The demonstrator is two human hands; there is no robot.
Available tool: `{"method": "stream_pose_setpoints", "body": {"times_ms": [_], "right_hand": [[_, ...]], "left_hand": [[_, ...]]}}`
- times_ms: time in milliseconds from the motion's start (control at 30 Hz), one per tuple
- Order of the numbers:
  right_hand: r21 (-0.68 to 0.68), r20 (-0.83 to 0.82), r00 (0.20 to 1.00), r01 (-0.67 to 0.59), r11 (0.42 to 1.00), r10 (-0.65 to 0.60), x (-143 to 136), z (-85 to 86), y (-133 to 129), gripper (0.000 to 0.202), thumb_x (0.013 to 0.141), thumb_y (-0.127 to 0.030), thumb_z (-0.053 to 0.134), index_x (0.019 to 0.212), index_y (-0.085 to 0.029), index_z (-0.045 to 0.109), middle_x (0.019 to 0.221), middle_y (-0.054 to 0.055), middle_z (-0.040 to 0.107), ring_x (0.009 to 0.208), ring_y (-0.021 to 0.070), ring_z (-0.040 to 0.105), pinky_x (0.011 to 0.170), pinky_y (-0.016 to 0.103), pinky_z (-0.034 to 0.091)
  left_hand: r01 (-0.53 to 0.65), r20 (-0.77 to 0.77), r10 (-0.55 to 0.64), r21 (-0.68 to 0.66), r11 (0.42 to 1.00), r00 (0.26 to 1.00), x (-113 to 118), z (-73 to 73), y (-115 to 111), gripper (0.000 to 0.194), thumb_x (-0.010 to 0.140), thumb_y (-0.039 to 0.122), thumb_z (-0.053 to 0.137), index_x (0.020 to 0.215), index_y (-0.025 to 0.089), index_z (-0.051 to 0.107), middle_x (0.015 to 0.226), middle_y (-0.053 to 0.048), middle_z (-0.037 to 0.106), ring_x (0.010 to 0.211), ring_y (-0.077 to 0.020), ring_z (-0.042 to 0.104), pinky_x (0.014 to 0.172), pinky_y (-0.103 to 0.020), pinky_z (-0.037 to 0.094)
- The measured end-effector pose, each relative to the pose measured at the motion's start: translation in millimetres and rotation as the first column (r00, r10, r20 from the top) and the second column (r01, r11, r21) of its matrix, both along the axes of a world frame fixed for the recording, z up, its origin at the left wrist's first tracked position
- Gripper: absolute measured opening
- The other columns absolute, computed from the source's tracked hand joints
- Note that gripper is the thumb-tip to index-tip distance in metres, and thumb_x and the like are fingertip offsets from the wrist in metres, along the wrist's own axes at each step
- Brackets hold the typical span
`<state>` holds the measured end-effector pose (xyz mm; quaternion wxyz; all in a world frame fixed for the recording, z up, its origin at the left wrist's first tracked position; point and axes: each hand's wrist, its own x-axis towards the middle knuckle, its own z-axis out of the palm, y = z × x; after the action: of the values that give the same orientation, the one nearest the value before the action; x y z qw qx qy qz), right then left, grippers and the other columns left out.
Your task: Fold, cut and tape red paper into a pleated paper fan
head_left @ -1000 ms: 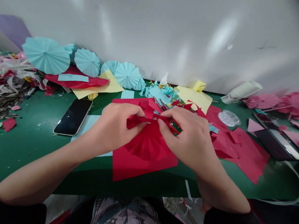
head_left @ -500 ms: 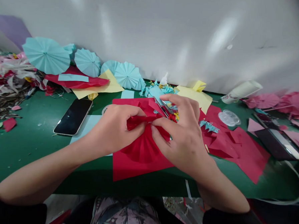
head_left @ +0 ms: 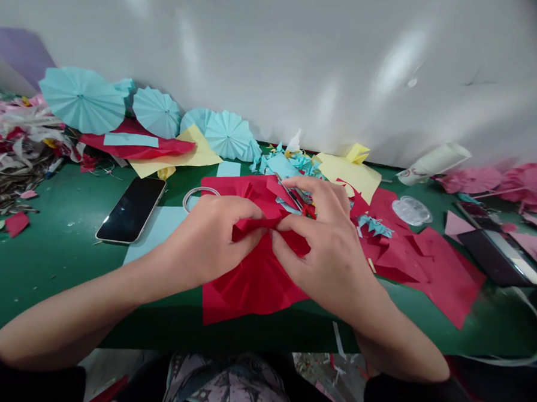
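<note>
Both hands meet near the middle of the green table. My left hand [head_left: 224, 229] pinches the pleated red paper [head_left: 260, 275] at its gathered centre. Beside it, my right hand [head_left: 323, 234] pinches the same paper between thumb and index finger, its other fingers raised. The pleats fan out below the fingertips, over a flat red sheet [head_left: 213, 309]. Scissors [head_left: 291, 193] show partly behind my right hand; whether it touches them I cannot tell.
A phone [head_left: 133, 211] lies left of a light blue sheet [head_left: 152, 237]. Blue paper fans [head_left: 229, 136] lean on the back wall. Red sheets [head_left: 449, 270], a clear plastic disc [head_left: 412, 211] and a dark device [head_left: 499, 258] lie on the right.
The pleated red paper has spread lower towards the front edge. Both hands have shifted slightly, and more of the white ring behind my left hand shows.
</note>
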<state>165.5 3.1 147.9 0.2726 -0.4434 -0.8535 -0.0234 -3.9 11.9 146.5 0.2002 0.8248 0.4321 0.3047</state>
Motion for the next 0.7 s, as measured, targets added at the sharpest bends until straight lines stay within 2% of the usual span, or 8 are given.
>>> {"method": "stream_pose_setpoints", "body": {"times_ms": [267,700], "right_hand": [[-0.065,-0.043,0.998,0.039,0.997,-0.042,-2.9,-0.8,-1.0,0.016,0.079,-0.016,0.05,0.066,-0.017,0.06,0.119,0.012,0.049,0.114,0.0294,0.043,0.091,0.049,0.039],[-0.115,-0.071,0.997,0.01,0.993,-0.018,-2.1,-1.1,1.3,0.011,0.077,-0.012,0.048,0.074,-0.017,0.057,0.117,0.012,0.049,0.115,0.0268,0.044,0.096,0.047,0.038]], "left_hand": [[0.012,0.055,-0.017,0.09,0.996,0.998,1.7,-4.0,-0.9,0.015,0.077,0.011,0.051,0.076,0.015,0.065,0.076,-0.001,0.07,0.071,-0.0141,0.064,0.066,-0.024,0.049],[-0.03,0.017,0.027,0.222,0.975,0.999,-1.3,-4.2,0.8,0.014,0.078,0.013,0.052,0.077,0.015,0.066,0.079,-0.003,0.071,0.073,-0.0147,0.066,0.067,-0.023,0.05]]}}
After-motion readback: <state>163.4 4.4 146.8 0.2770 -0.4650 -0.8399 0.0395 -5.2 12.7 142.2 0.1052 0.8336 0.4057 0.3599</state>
